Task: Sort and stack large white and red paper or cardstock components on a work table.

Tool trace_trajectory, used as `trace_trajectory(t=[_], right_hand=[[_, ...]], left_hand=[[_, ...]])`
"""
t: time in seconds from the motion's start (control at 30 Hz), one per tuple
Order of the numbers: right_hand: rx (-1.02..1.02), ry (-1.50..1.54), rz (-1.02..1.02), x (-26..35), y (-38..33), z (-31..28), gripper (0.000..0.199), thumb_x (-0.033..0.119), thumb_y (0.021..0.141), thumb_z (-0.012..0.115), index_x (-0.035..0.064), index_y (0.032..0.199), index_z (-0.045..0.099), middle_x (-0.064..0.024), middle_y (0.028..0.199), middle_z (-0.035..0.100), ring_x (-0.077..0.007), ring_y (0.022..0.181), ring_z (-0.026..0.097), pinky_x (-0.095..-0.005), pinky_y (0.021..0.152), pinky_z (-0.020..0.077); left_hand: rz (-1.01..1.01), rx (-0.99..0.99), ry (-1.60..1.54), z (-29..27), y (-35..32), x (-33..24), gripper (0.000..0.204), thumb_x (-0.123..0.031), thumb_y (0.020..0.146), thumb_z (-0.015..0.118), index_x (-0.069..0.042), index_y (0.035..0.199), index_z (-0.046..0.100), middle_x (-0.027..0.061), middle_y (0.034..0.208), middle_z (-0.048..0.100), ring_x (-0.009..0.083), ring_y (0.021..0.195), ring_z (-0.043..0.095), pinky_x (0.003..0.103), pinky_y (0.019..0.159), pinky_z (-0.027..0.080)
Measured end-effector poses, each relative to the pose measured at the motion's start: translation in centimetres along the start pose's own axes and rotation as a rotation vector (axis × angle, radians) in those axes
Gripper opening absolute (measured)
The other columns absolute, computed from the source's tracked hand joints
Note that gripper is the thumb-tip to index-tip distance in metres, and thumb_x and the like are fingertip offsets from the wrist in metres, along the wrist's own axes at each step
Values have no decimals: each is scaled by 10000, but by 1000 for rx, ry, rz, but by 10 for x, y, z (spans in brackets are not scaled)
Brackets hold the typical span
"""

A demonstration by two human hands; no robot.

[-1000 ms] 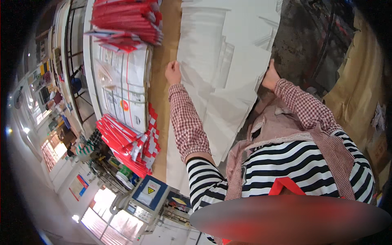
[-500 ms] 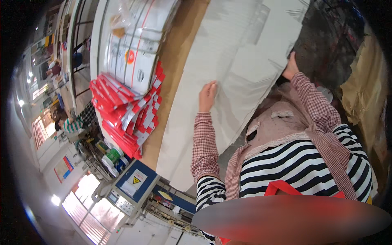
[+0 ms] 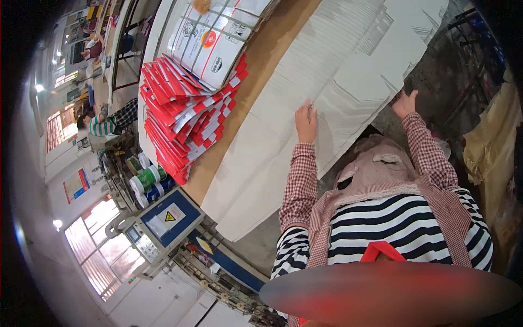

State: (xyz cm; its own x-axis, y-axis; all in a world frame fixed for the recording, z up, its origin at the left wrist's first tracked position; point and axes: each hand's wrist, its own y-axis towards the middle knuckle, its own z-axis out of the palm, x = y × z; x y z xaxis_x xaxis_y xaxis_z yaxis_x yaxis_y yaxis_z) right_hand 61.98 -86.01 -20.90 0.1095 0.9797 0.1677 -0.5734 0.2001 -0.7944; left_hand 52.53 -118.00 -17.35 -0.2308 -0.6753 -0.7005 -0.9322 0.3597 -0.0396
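Note:
A long fanned stack of pale paper or card sheets [image 3: 256, 163] lies slanted across the table before me, its edges stepped in layers. Over its middle, my left hand [image 3: 306, 122] rests with fingers curled together; what they may be pinching is too small to make out. My right hand [image 3: 404, 104] is at the stack's near right edge, thumb spread from the fingers, with nothing visible held in it. The fingers' contact with the edge is not clear.
Left of the stack, fanned red-and-white printed packets [image 3: 185, 120] lie beside a strapped white bundle [image 3: 218, 38] on a brown board [image 3: 218, 163]. A blue-panelled machine [image 3: 169, 218] stands lower left. Brown wrapping paper [image 3: 485, 147] hangs at right. A person in a striped top [image 3: 103, 126] is farther off.
My view has shifted, so the table things appear moved. My right hand's thumb and fingers have moved and now point up and outward near the stack's edge. The left hand remains over the sheets.

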Motion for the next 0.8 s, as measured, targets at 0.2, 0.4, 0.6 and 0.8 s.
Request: trace_trajectory(t=[0.2, 0.4, 0.6, 0.8], right_hand=[[-33, -15, 19, -35, 3, 15, 801, 677, 803, 136, 100, 1353, 216, -79, 1388, 250, -288, 1265, 230, -442, 1031, 198], [77, 575, 256, -29, 58, -82, 756, 630, 835, 137, 84, 1355, 195, -92, 1397, 218, -256, 1279, 203, -409, 1044, 186], [-204, -152, -152, -46, 23, 8, 787, 639, 829, 158, 58, 1360, 149, -121, 1404, 178, -263, 1275, 213, -371, 1034, 214], [-131, -95, -182, -74, 6, -49, 923, 742, 744, 109, 64, 1372, 91, -112, 1431, 99, -292, 1305, 119, -441, 1050, 51]], left_hand=[[-75, 154, 149, -13, 1, 1, 311, -198, 835, 512, -30, 1095, 537, 140, 951, 537, 287, 888, 473, 357, 797, 381], [-45, 61, 25, -12, 1, 5, 291, -187, 843, 502, -29, 1084, 546, 132, 934, 542, 276, 867, 479, 348, 779, 392], [14, 38, 115, -22, -12, 24, 263, -165, 851, 491, -14, 1054, 563, 128, 884, 554, 254, 825, 502, 331, 751, 406], [3, 37, -18, -51, -14, 49, 228, -145, 847, 504, -24, 1022, 586, 117, 855, 576, 213, 772, 544, 305, 700, 429]])
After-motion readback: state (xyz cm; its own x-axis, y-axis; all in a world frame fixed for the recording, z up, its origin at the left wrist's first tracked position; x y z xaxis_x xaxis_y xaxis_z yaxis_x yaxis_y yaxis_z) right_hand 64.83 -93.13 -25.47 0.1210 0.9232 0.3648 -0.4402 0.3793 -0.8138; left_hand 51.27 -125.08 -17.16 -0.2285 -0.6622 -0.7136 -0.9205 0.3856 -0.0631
